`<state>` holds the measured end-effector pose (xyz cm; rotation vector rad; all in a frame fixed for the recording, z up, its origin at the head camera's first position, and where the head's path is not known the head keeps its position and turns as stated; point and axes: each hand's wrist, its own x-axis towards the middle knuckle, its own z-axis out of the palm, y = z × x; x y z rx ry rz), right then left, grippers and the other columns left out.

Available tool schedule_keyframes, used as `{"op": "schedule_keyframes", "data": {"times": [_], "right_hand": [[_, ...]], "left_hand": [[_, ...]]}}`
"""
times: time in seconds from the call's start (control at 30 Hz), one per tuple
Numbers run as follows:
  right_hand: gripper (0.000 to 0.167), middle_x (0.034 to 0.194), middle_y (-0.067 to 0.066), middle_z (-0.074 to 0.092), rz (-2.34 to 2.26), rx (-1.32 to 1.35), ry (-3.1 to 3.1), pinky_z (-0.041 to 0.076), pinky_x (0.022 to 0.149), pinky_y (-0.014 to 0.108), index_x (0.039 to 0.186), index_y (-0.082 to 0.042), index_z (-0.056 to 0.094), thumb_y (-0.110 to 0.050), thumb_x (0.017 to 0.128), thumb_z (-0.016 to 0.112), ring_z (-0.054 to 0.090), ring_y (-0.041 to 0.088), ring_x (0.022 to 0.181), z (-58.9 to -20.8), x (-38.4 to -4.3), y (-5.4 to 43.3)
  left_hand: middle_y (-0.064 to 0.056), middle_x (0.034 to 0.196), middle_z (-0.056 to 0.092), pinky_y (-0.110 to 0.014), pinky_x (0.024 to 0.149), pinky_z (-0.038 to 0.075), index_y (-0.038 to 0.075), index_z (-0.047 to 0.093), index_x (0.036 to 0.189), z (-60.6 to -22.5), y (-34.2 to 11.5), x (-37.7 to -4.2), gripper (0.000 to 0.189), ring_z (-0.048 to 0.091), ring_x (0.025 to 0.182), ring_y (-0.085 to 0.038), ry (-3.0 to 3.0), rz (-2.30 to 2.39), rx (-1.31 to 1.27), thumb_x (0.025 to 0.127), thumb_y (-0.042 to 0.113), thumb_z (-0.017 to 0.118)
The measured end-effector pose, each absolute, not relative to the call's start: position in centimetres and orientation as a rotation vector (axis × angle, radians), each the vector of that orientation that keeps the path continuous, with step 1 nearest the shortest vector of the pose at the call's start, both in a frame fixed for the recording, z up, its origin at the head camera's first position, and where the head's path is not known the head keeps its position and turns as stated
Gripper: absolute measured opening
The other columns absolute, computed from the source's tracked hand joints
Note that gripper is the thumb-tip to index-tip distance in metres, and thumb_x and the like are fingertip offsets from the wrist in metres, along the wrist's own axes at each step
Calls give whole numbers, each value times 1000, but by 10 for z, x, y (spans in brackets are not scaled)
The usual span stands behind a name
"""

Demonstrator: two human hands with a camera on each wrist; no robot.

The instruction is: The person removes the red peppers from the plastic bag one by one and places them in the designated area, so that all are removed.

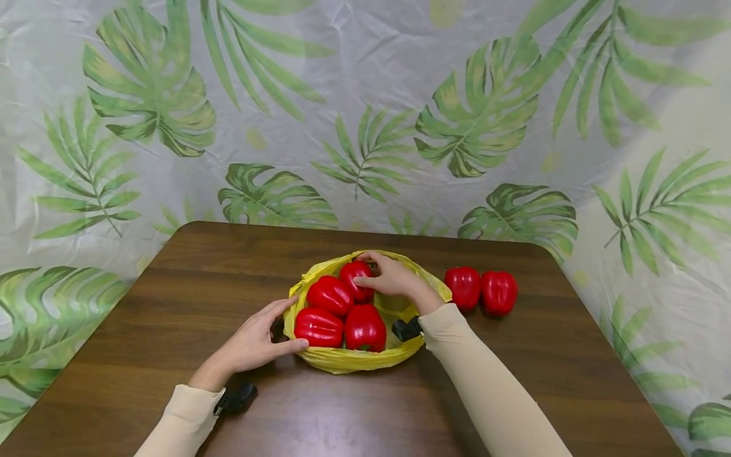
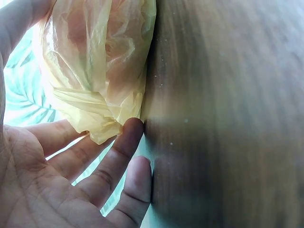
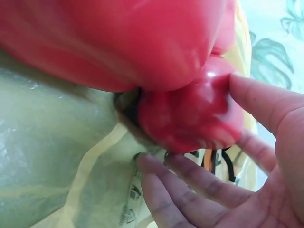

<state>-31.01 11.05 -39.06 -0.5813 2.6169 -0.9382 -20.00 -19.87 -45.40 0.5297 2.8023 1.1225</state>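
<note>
A yellow plastic bag point(image 1: 356, 363) lies spread wide on the table with several red bell peppers inside. My right hand point(image 1: 395, 277) reaches into it and holds the rearmost bell pepper point(image 1: 355, 282) between thumb and fingers. In the right wrist view that bell pepper point(image 3: 190, 114) sits beneath larger-looking red ones, the thumb on one side. At the bag's left side, my left hand point(image 1: 257, 336) is spread, its thumb at the rim beside the front-left bell pepper point(image 1: 318, 327). Its fingers point(image 2: 130, 135) touch the thin bag wall point(image 2: 97, 109) from outside.
Two more red bell peppers, one nearer the bag point(image 1: 463, 287) and one farther right point(image 1: 499, 293), lie on the brown wooden table point(image 1: 228, 266). A leaf-patterned cloth point(image 1: 365, 114) hangs behind the table's far edge.
</note>
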Motion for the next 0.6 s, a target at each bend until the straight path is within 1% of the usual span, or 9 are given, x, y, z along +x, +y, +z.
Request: {"op": "schedule_keyframes", "data": {"times": [0.23, 0.4, 0.5, 0.6], "right_hand": [[63, 162, 19, 48, -976, -556, 2593, 48, 118, 53, 158, -8, 44, -34, 106, 68, 58, 40, 138, -393, -313, 112], [62, 163, 19, 47, -986, -555, 2570, 49, 117, 52, 157, -9, 43, -33, 106, 69, 58, 41, 138, -392, -311, 112], [62, 162, 19, 47, -1021, -542, 2537, 55, 108, 49, 157, -9, 42, -32, 106, 69, 61, 38, 130, -394, -310, 114], [62, 156, 20, 49, -1078, -522, 2500, 60, 96, 47, 156, -10, 41, -30, 105, 70, 64, 34, 116, -395, -307, 117]], "left_hand": [[-22, 161, 51, -51, 97, 61, 8, 43, 163, -452, -199, -203, 95, 55, 140, -43, 2812, 1123, 553, 89, 53, 82], [-20, 161, 51, -45, 94, 61, 9, 43, 164, -452, -200, -202, 96, 57, 138, -41, 2814, 1117, 537, 88, 53, 84], [-19, 160, 52, -43, 93, 60, 9, 44, 164, -453, -200, -201, 96, 57, 137, -40, 2812, 1118, 540, 88, 53, 84], [-19, 160, 52, -41, 92, 60, 10, 44, 163, -454, -199, -200, 95, 58, 136, -39, 2811, 1123, 543, 88, 53, 84]]}}
